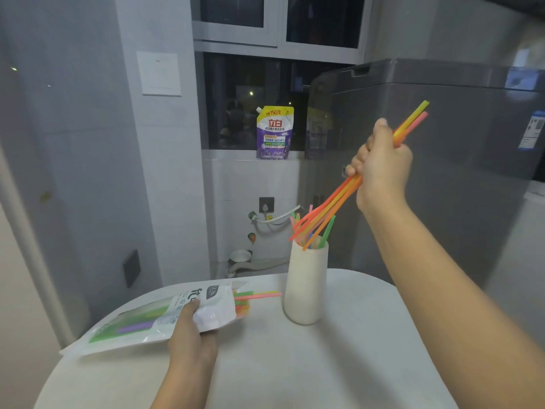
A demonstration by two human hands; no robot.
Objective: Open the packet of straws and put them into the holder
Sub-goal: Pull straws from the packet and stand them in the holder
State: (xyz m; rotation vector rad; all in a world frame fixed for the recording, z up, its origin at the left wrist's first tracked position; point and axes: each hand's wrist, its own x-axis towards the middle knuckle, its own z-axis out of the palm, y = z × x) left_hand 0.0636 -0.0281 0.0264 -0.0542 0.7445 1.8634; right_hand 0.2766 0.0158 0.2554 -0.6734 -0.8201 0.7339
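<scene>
I am fisting my right hand point(380, 163) round a slanted bunch of orange and pink plastic straws point(333, 208) — tips entering the tall cream holder point(306, 287) — needing uprighting and release, while my left hand point(191, 329) is pinching the opened white packet point(165, 317) on the table.

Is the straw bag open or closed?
Open. Straws poke out of the packet at its right end, while the left hand holds it on the table.

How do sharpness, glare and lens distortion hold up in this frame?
Head view: dim, even indoor light; wide-angle bending curves the wall at the frame's left edge; glare on the washing machine; right hand and its straws slightly soft; packet print blurred.
</scene>
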